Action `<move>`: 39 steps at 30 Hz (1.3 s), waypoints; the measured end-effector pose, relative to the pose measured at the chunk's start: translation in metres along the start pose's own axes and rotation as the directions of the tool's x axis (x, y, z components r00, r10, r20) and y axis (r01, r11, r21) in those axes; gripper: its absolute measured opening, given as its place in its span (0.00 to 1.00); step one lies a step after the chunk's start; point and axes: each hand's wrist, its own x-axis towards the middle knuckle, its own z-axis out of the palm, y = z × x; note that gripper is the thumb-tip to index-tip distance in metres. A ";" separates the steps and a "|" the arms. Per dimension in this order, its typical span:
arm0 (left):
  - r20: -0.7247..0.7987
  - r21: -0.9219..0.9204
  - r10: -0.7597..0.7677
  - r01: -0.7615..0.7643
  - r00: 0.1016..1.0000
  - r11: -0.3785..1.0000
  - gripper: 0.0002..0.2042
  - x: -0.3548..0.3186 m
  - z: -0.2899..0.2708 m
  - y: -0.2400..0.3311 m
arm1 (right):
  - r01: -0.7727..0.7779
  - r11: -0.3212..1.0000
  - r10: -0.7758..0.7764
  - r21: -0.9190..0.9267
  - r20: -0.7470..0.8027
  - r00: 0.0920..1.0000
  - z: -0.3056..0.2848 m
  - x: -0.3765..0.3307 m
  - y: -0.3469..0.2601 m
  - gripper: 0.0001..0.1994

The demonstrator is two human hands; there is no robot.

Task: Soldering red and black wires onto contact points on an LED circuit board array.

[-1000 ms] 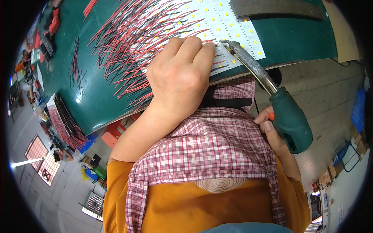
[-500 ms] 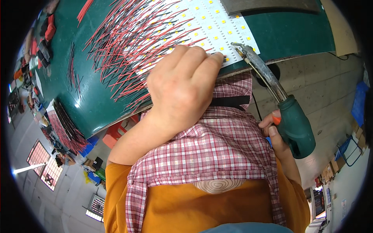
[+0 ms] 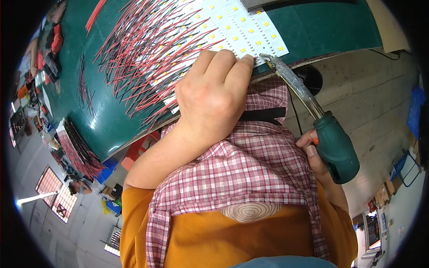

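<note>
We've got our left hand (image 3: 214, 91) curled over the near edge of the white circuit board (image 3: 250, 30), fingertips tucked away, so we can't tell if they're pinching anything. Our right hand (image 3: 315, 156) grips the green-handled soldering iron (image 3: 334, 142), tip just beside the left fingers. Board's on the green table (image 3: 321, 31), red and black wires (image 3: 134, 53) fanning over its left side.

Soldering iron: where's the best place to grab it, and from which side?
Probably by the thick, rounded green handle, coming from the body side, where the right hand holds it: the metal shaft slants up-left, putting the tip at the far end.
</note>
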 end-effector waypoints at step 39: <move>0.013 -0.207 -0.215 0.213 0.977 0.955 0.10 -0.006 -0.021 -0.017 | 0.149 0.983 -0.156 0.109 0.062 0.986 0.002 0.019 0.000 0.09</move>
